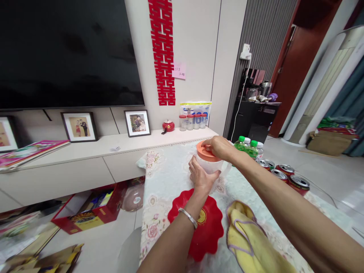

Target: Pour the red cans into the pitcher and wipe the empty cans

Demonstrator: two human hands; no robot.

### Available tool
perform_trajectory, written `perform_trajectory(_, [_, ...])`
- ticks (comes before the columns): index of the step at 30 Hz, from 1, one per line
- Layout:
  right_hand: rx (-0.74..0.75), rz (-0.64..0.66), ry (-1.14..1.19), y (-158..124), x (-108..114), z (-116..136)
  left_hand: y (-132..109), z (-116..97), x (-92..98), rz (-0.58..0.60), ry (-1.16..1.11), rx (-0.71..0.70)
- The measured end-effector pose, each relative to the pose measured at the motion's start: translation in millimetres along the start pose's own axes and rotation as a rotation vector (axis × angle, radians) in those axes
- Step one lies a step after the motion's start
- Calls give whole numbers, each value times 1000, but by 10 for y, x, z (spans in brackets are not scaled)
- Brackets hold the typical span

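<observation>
A translucent jar with an orange lid stands on the flowered tablecloth. My left hand is wrapped round the jar's near side, thumb and fingers spread along its wall. On top, my right hand grips the orange lid, its fingers curled over the lid's top. The lid sits on the jar's mouth. Nearer to me, under my left forearm, lies a red scalloped plate. A yellow cloth is bunched to the right of the plate.
Green-capped bottles and several cans stand along the table's right side. Behind the table, a white cabinet bears small jars, a red pot and framed photos. A red box lies on the floor at left.
</observation>
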State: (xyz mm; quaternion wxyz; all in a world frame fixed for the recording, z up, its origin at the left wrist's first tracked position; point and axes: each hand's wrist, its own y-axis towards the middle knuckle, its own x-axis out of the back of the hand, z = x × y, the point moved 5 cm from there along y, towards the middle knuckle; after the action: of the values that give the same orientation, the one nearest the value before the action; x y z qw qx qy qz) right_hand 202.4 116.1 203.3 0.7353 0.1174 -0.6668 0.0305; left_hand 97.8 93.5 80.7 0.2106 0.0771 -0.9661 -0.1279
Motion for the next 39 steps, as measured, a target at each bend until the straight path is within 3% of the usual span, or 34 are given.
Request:
perform_trajectory(12, [31, -5, 13, 37, -105, -12, -8, -1, 0, -4, 22, -5])
perform_trajectory(25, [45, -10, 176, 54, -137, -89, -18, -23, 14, 13, 31, 16])
perform_trajectory(32, [29, -61, 358, 59, -95, -122, -33, -48, 40, 40, 45, 33])
perform_trajectory(39, [24, -290, 811, -31, 100, -158, -8, -15, 65, 112, 34, 2])
